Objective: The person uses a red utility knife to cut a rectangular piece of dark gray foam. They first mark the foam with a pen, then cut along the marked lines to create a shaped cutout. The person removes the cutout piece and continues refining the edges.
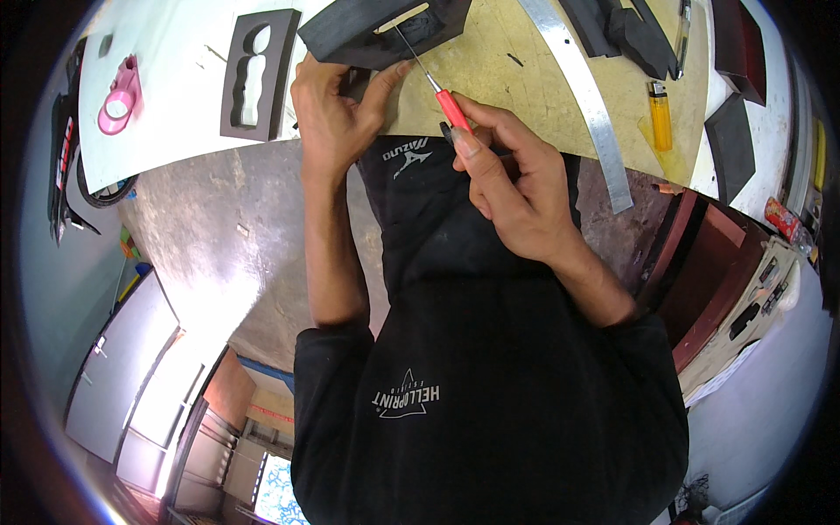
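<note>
My left hand (340,109) grips the near left edge of a black foam-like block (350,33), with the thumb along its lower edge. The block is tilted up at the top of the view and has a long slot cut through it. Between the thumb and fingers of my right hand (512,171) is a slim tool with a red handle (453,111). Its thin metal shaft reaches up to the block, with the far end at the slot. Whether that end is a blade or a point is too fine to tell.
A dark foam piece with shaped cut-outs (229,103) and a pink tape dispenser (121,96) lie on the left of the table. To the right are a metal ruler (582,79) overhanging the edge, a yellow lighter (660,118), a pen (683,35) and black foam offcuts (639,42).
</note>
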The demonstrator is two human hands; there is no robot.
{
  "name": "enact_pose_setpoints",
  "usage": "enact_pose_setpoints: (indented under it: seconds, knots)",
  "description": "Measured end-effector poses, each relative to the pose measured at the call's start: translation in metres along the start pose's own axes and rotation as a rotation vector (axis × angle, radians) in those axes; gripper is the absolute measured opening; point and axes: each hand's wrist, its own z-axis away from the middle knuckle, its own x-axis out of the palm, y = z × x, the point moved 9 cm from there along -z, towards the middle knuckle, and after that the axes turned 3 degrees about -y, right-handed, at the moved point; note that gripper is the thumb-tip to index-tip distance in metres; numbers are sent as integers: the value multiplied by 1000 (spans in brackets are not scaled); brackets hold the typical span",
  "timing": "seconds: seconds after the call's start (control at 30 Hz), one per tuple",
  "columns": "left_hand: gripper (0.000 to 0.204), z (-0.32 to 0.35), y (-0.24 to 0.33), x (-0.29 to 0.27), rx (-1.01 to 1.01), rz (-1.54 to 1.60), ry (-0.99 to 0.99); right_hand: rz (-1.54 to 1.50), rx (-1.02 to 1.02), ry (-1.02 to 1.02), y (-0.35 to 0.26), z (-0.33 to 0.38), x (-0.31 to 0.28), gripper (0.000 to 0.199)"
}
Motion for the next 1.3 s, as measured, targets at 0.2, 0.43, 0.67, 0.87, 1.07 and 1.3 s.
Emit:
enact_pose_setpoints:
  seconds: [0.2,0.43,0.67,0.87,1.07,1.3]
  knots:
    - [22,0,3,-1,15,17,9,24,-2,24,-4,-3,3,36]
    - [20,1,0,0,11,1,-45,3,13,26,-4,-14,5,35]
    - [23,2,-5,0,-95,-78,-20,-12,29,55,-4,-4,6,35]
    - [25,2,1,-2,25,-37,35,25,14,64,-7,3,5,35]
    - [26,2,-1,-3,-3,-45,19,78,-59,46,-4,-11,9,37]
    - [24,2,-3,-1,-54,-75,-13,-44,26,60,-2,-20,11,34]
